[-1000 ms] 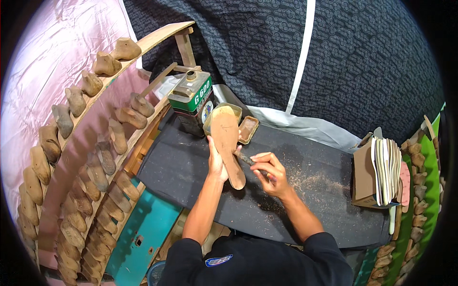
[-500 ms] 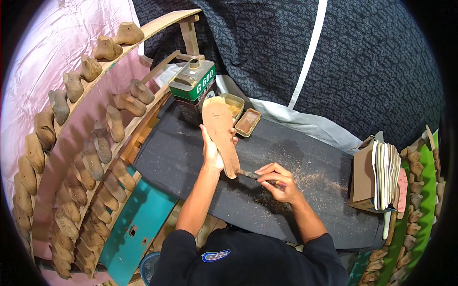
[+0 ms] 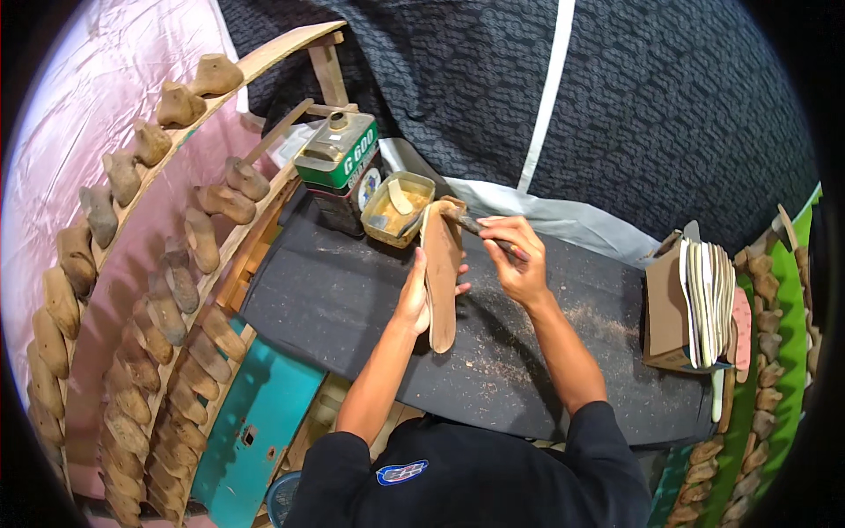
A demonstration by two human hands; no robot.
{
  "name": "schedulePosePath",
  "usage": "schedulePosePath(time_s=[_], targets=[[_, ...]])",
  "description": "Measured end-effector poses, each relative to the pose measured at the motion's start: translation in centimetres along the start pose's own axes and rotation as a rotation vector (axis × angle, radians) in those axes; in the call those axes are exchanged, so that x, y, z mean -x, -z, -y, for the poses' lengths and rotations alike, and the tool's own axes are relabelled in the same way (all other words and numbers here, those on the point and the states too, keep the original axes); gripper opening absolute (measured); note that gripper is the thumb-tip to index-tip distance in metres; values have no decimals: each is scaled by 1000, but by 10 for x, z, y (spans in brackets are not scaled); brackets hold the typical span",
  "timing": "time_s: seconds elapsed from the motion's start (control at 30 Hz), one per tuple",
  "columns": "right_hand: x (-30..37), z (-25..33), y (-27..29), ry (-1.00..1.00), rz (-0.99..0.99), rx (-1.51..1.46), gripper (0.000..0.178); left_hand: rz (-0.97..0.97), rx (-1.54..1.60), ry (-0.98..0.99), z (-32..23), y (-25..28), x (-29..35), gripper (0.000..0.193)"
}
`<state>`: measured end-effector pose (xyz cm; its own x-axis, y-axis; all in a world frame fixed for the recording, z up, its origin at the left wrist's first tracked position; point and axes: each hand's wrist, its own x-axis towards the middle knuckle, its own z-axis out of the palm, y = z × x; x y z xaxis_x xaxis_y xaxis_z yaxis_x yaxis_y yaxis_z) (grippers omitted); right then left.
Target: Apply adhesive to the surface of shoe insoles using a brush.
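Observation:
My left hand (image 3: 415,295) is closed round a long brown shoe sole (image 3: 442,295), thumb on one long edge and fingertips showing past the other. The sole stands nearly lengthwise before me, its broad end away from me. In my right hand (image 3: 519,257) a dark, thin-handled brush (image 3: 469,223) is pinched between thumb and fingers. Its tip rests at the sole's far end, where the bristles are hard to make out. Just behind and left of that end sits a shallow tub (image 3: 398,211) with yellowish residue and a pale strip in it.
A green and black metal can (image 3: 339,172) stands beside the tub. Wooden shoe lasts (image 3: 201,239) line curved racks on the left. At the right, a cardboard box (image 3: 664,317) holds several upright pale sheets (image 3: 709,304). Shavings (image 3: 590,317) are scattered over the dark tabletop (image 3: 308,282).
My right hand has carried the brush from the sole's near end up to its far end. The sole has turned more upright and tilted. The second small tub is now hidden.

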<state>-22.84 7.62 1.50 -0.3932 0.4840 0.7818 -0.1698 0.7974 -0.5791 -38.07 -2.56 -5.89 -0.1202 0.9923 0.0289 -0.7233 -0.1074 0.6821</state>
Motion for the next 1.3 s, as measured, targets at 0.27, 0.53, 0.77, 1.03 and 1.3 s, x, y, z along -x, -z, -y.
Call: schedulePosePath(time_s=[0.27,0.53,0.77,1.03,1.3], targets=[[42,27,3,116,261,79,21,-84,117,-50,4,5,-11,77],[81,54,-10,47,390,-6,25,-191,199,-212,-16,22,-7,77],[79,51,10,-231,467,-307,16,-210,161,-294,-39,19,-8,82],[71,48,-11,-116,160,-103,14,-195,70,-165,-40,11,-6,83],[91,55,-32,-39,79,7,16,-252,262,-495,-48,14,-10,82]])
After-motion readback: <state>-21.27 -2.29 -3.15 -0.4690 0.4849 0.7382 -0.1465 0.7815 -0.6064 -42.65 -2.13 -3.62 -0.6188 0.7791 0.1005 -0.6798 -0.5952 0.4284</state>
